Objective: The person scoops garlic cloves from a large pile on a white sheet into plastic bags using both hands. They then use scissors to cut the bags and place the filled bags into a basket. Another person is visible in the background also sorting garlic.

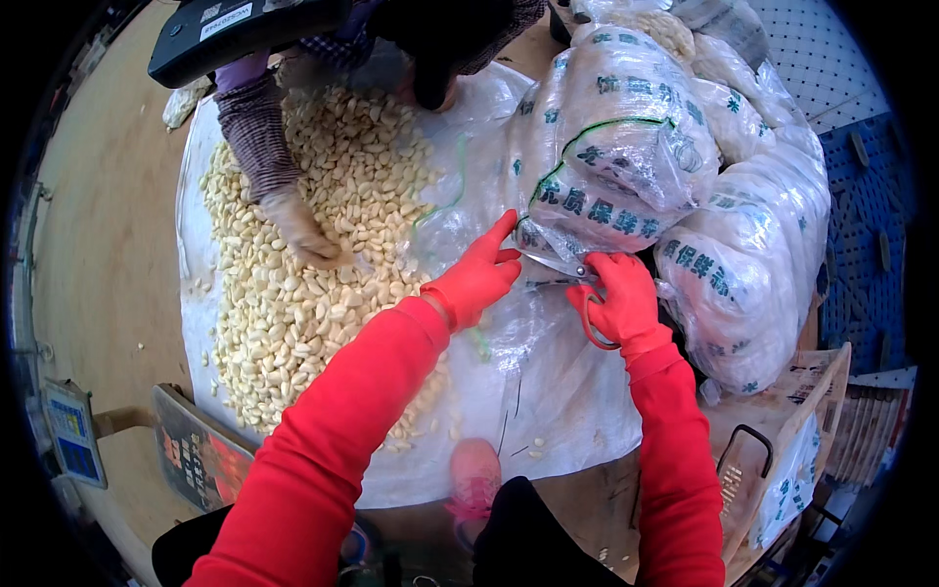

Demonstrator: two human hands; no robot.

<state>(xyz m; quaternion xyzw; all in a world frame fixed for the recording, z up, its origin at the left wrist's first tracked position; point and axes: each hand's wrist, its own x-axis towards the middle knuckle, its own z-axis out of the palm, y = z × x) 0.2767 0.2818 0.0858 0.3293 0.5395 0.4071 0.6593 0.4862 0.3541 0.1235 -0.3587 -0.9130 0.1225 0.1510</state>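
Note:
My right hand (623, 297), in a red rubber glove, grips scissors (550, 263) with red handle loops. Their metal blades point left, along the lower edge of a filled clear plastic bag (609, 176) that bears green printed writing and a green line. Close to the blade tips is my left hand (480, 275), also red-gloved, its index finger stretched towards the bag and the other fingers bent. I see nothing held in it; whether it touches the film cannot be told. Peeled garlic cloves (293, 330) lie heaped on a white sheet (469, 411) to the left.
Across from me, a co-worker's gloved hand (308, 238) reaches into the cloves. More filled plastic bags (741, 271) are piled at right, beside a blue plastic pallet (866, 242). A crate (777, 396) stands at lower right, a chair back (202, 447) at lower left.

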